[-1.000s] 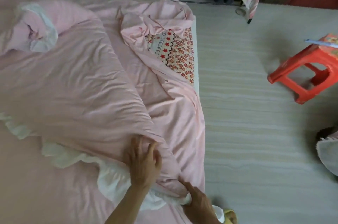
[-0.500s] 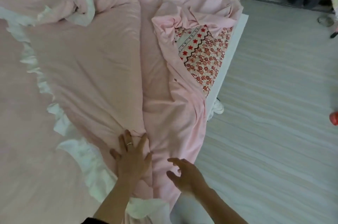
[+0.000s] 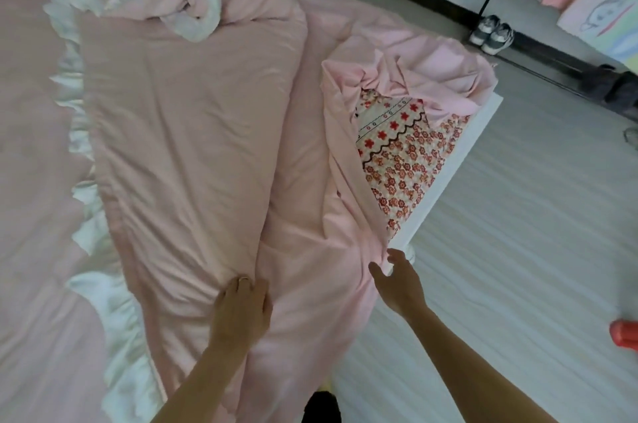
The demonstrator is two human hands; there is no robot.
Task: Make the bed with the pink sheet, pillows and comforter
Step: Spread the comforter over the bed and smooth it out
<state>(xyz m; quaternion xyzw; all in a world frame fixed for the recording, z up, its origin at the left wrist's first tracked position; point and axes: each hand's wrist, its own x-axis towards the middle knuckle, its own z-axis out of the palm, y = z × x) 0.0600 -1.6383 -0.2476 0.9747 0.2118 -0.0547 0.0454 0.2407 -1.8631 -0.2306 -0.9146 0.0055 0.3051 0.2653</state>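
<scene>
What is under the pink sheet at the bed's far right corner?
A red floral cover shows where the pink sheet is peeled back. Elsewhere the sheet hides whatever lies beneath.
</scene>
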